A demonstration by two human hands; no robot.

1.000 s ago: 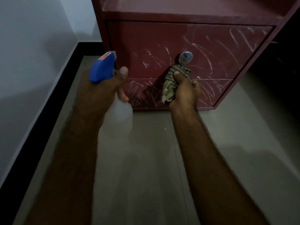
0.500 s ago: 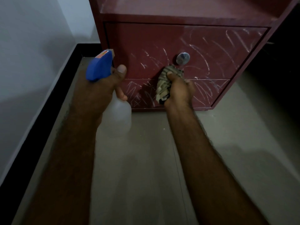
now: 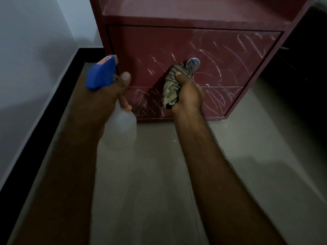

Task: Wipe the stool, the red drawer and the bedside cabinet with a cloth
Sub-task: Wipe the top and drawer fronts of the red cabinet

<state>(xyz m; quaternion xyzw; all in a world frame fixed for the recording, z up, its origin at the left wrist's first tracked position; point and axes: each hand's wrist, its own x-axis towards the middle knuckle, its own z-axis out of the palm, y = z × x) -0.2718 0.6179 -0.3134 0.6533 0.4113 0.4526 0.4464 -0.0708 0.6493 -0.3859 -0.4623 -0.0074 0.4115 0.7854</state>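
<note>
Cloth [image 3: 172, 89] bunched in right hand [image 3: 190, 99]

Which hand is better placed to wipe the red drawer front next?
The right hand. It grips the striped cloth right at the red drawer front, just below the round knob. The left hand holds only the spray bottle, off to the drawer's side.
</note>
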